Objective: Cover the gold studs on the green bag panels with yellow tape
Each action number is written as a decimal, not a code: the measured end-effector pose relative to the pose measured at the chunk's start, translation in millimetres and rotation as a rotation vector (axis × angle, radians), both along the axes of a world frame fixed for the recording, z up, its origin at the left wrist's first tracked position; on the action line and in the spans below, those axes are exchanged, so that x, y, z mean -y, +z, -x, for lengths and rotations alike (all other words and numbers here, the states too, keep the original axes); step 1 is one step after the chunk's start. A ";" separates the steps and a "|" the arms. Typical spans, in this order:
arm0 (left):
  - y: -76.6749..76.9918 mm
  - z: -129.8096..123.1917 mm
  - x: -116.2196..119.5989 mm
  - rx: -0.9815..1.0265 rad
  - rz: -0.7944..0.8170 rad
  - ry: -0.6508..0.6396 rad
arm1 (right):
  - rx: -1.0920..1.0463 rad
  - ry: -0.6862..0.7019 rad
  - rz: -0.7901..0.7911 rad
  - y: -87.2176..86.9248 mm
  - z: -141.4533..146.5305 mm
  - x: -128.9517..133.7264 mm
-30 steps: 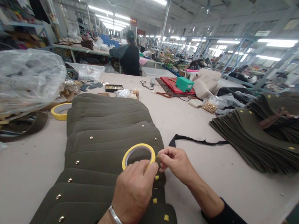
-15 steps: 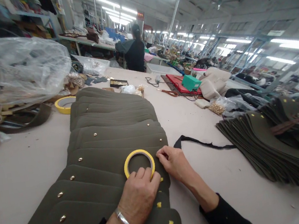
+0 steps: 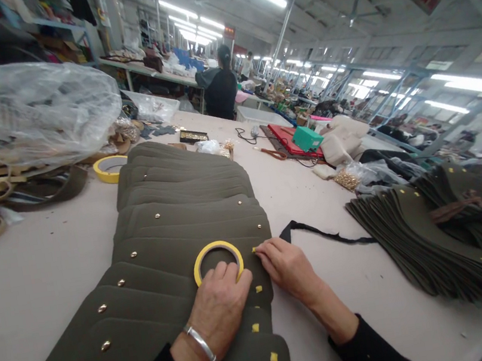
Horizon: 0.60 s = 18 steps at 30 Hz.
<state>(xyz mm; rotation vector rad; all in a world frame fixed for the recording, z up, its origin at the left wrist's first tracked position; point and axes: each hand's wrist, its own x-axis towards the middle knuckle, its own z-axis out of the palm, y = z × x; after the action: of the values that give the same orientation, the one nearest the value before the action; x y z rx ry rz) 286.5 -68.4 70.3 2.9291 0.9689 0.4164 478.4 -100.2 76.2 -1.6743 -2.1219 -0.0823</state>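
Observation:
My left hand (image 3: 223, 301) is closed on a roll of yellow tape (image 3: 197, 265), held over overlapping dark olive panels (image 3: 166, 288). At the panels' right edge my right hand (image 3: 287, 264) pinches a small piece of yellow tape (image 3: 254, 250), its fingertips at the panel surface. Below it, several yellow tape bits (image 3: 273, 358) stick along the right side of the panels. Gold studs (image 3: 106, 345) show along the left side, with a few more at the upper right.
A second yellow tape roll (image 3: 108, 170) lies behind the panels, near a big clear plastic bag (image 3: 41, 114). On the right are a black strip (image 3: 321, 232) and a stack of olive pieces (image 3: 413, 239). Further back sits a green box (image 3: 307, 137); a person (image 3: 219, 90) is beyond.
A yellow tape piece now shows at my right fingertips. My left hand and the tape roll have shifted slightly left, away from the right hand. The view has tilted a little.

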 end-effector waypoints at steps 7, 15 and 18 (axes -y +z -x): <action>-0.3 0.2 -7.0 -0.037 -0.074 0.015 | 0.009 -0.218 0.113 -6.0 11.5 -14.3; 4.9 2.6 -14.4 0.091 -0.055 -0.019 | -0.255 -0.286 0.237 2.6 14.4 -12.7; 8.4 8.2 -14.7 0.185 -0.060 -0.069 | -0.311 -0.130 0.397 14.0 11.1 1.1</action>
<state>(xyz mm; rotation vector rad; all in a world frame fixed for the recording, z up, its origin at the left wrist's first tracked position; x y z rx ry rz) 278.3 -53.7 78.6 2.9005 0.8430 0.7091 467.3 -101.3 90.1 -1.8955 -1.8765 0.5590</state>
